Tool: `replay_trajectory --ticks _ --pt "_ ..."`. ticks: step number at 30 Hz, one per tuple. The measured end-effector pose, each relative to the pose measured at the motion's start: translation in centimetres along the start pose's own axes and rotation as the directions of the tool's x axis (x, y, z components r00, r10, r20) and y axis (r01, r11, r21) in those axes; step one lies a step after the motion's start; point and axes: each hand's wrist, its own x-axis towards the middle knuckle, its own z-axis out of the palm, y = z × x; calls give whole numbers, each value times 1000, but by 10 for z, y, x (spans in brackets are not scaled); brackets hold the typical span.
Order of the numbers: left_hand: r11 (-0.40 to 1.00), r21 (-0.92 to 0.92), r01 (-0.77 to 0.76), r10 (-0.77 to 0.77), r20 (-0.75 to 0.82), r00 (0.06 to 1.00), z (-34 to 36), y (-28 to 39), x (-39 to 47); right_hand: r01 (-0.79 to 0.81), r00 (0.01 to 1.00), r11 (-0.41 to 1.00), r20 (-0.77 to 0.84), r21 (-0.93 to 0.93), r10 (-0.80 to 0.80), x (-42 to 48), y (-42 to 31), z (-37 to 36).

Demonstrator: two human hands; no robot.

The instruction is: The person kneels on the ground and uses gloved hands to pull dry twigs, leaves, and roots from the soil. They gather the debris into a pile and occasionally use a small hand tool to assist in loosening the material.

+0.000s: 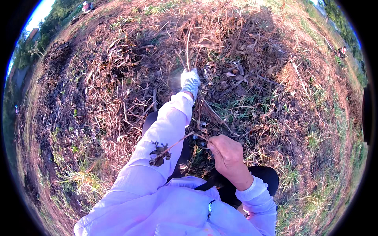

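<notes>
My left hand (190,80), in a white knit glove with a grey cuff, reaches out over the dry plant litter. Its fingers are closed around thin dry stalks (187,48) that stick out beyond the glove. Nearer to my body, my bare right hand (228,156) pinches a thin dry stem (180,140). That stem bends and runs left across my pale lilac sleeve (153,168), ending in a shrivelled dark leaf (159,155). Dead stalks and leaves lie under and around both hands.
A heap of dry brown stalks (115,103) lies to the left, and more dead vegetation (233,32) is piled ahead. Green grass (254,103) grows through the litter at the right. A person (87,7) is far off at the upper left. Trees line the far edges.
</notes>
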Motion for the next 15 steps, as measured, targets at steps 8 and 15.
replay_trajectory --ticks 8,15 --pt "616 624 -481 470 199 860 11 117 -85 -318 793 703 -227 636 565 3 53 -8" --pt "405 309 -860 735 449 508 -77 286 -106 -585 753 746 -127 319 645 -1 106 -3"
